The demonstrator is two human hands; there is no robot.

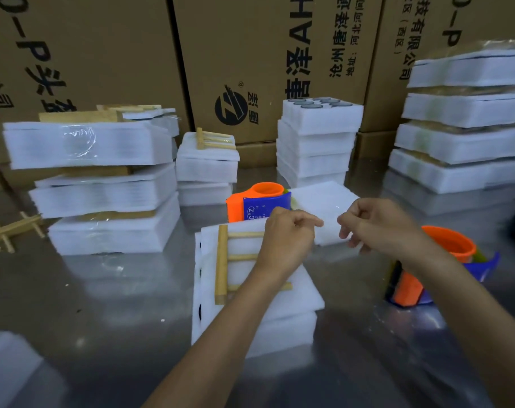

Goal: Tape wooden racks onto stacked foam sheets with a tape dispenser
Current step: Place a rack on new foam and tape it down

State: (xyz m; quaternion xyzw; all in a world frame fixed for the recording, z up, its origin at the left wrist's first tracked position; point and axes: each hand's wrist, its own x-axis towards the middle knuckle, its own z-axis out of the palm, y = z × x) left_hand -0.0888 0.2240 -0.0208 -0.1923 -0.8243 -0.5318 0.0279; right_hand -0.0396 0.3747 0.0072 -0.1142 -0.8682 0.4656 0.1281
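While both of your hands hover over the near stack of foam sheets (259, 307), your left hand (288, 231) has its fingers curled with the forefinger stretched toward the right, and your right hand (374, 225) has its fingertips drawn together just opposite; something thin and clear seems to glint between them, but whether either hand actually pinches it cannot be told. A wooden rack (222, 263) lies flat on top of that stack, its long bar toward the left edge and its rungs running under your left wrist. One orange and blue tape dispenser (256, 204) stands just behind the stack, beside a single foam sheet (324, 201) lying on the shiny table (103, 304). A second tape dispenser (438, 266) sits on the table to the right, partly hidden by your right forearm. To the left stands a tall pile of taped bundles (103, 184), with loose wooden racks (8, 231) on the table beside it. More foam stacks (318, 139) rise farther back, another on the far right (468, 119), and printed cardboard boxes (250, 54) form the wall behind them.
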